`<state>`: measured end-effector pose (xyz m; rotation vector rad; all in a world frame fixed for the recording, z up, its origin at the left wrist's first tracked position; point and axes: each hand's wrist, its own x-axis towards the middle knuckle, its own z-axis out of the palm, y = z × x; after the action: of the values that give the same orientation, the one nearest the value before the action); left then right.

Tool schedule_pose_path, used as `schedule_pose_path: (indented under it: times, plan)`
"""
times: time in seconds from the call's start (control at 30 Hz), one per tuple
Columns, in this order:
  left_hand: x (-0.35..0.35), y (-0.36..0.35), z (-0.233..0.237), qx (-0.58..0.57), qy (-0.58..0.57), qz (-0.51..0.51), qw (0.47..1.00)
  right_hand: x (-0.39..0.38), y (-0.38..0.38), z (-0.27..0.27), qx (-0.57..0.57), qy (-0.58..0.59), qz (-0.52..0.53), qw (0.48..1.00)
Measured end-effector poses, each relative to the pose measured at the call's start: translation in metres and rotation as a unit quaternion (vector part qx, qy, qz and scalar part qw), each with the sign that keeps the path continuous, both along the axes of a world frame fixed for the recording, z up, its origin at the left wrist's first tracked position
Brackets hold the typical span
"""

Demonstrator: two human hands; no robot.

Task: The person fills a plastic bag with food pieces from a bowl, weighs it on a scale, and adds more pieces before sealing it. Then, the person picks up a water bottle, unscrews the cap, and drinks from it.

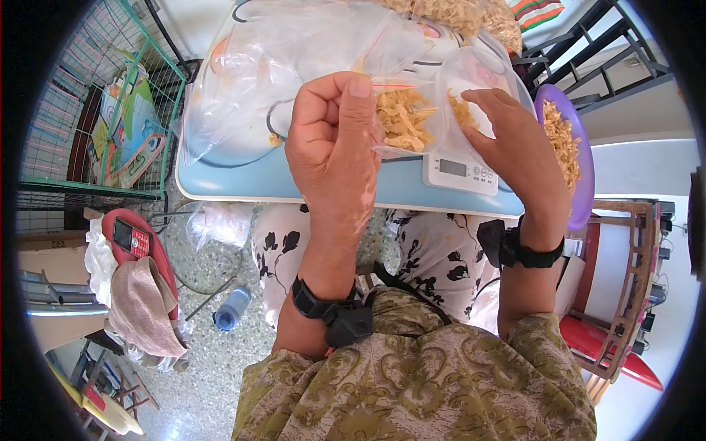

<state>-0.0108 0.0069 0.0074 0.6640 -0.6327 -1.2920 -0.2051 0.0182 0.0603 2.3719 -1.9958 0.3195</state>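
My left hand (334, 140) is closed, its thumb and fingers pinching the edge of a clear zip bag with a red seal line. Inside the bag lie yellowish dried flakes (404, 121). To the right, my right hand (515, 140) is curved with thumb and fingers apart, beside a clear bowl (485, 70) that holds a few flakes. A white digital scale (461, 173) sits just below the bag and bowl, near the table's front edge. Whether the right fingertips touch the bowl or the flakes is hard to tell.
Clear plastic bags (243, 81) cover the left of the table (220, 180). A large bag of flakes (471, 18) lies at the back. A purple basin (581, 176) of flakes is at the right. A green wire cage (95, 180) and a red stool with a phone (131, 238) stand left.
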Motion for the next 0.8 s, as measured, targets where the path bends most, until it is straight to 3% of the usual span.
schedule_pose_path:
  times: [0.13,0.37,0.73,0.8]
  plan:
    - [0.000,0.000,0.001,0.008,-0.004,-0.001,1.000,-0.005,-0.003,-0.004,-0.004,0.052,-0.005,0.999]
    - [-0.001,0.000,0.000,0.002,0.000,-0.002,1.000,-0.012,-0.013,-0.008,0.067,0.020,-0.043,0.997]
    - [-0.002,0.000,0.000,0.002,0.001,0.000,1.000,-0.012,-0.030,-0.020,0.043,-0.162,-0.039,0.985]
    - [-0.001,0.000,0.000,-0.002,0.002,0.000,1.000,-0.006,-0.029,-0.016,0.022,-0.142,-0.018,0.990]
